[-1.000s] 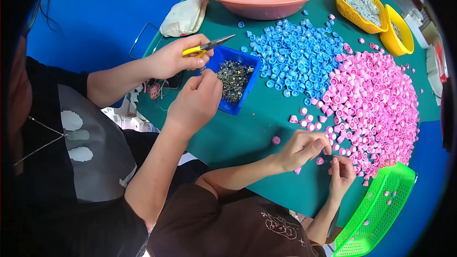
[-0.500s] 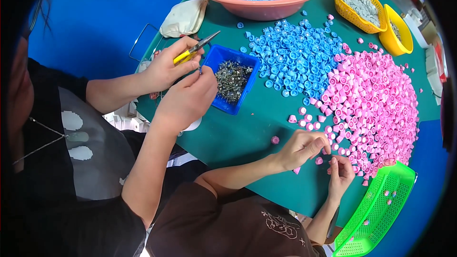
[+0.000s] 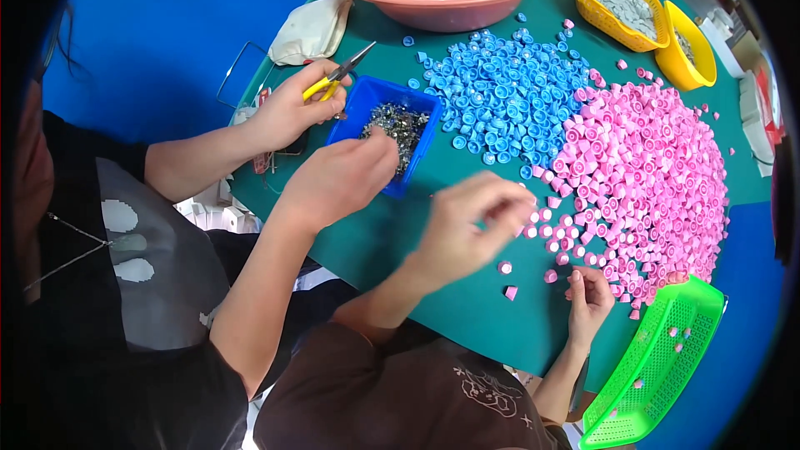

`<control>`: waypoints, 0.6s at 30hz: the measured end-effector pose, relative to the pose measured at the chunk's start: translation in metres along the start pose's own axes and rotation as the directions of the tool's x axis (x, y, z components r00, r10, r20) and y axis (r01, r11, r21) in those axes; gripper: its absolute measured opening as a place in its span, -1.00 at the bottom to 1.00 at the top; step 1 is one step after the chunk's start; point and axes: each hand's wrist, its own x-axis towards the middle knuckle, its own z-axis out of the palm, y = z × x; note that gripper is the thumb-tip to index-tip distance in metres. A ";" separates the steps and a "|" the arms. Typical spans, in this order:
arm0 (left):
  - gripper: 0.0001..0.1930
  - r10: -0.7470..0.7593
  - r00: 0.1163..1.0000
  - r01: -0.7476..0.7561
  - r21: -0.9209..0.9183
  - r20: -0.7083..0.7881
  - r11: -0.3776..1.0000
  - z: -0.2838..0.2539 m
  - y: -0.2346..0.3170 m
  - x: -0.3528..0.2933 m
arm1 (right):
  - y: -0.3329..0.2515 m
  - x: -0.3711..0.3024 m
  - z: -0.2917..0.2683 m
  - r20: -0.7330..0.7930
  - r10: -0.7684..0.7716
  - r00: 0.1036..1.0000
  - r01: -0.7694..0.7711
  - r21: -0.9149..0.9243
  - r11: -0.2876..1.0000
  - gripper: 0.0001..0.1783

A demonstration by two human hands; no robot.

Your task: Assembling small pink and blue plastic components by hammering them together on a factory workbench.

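My left hand [image 3: 475, 229] is above the green table, left of the loose pink pieces. Motion smears its fingers; they look curled, and whether they hold anything cannot be made out. My right hand [image 3: 590, 296] stays low by the near edge of the pink pile [image 3: 650, 183], thumb and fingertips pinched together. Whatever is between them is too small to name. Small pink cup-shaped pieces [image 3: 551, 276] lie just left of it. Beyond my left hand spreads a heap of blue cup-shaped pieces [image 3: 500, 100], some with a shiny bead inside.
At left a co-worker's hand holds yellow-handled pliers [image 3: 329, 83]; their other hand is over a blue tray [image 3: 429, 142] of small shiny metal parts. A pink basin [image 3: 450, 12] and yellow baskets [image 3: 692, 67] stand behind. A green basket [image 3: 658, 367] stands at right.
My left hand has moved left and away from my right hand, which has stayed nearly in place. The co-worker's nearer hand has moved from the pliers to the blue tray.
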 end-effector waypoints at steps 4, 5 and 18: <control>-0.88 0.011 0.994 0.005 0.151 -0.111 0.989 -0.034 0.001 -0.003 | 0.004 0.000 -0.002 0.051 -0.047 0.998 0.048 -0.006 0.999 -0.91; -0.88 -0.040 0.993 0.056 0.139 -0.115 0.989 -0.036 0.000 -0.005 | 0.000 0.000 0.000 0.040 -0.030 0.999 0.030 0.009 1.000 -0.91; -0.89 -0.119 0.993 0.117 0.144 0.007 0.983 -0.002 -0.043 -0.007 | 0.004 -0.001 -0.001 0.041 -0.038 0.998 0.037 0.021 0.999 -0.87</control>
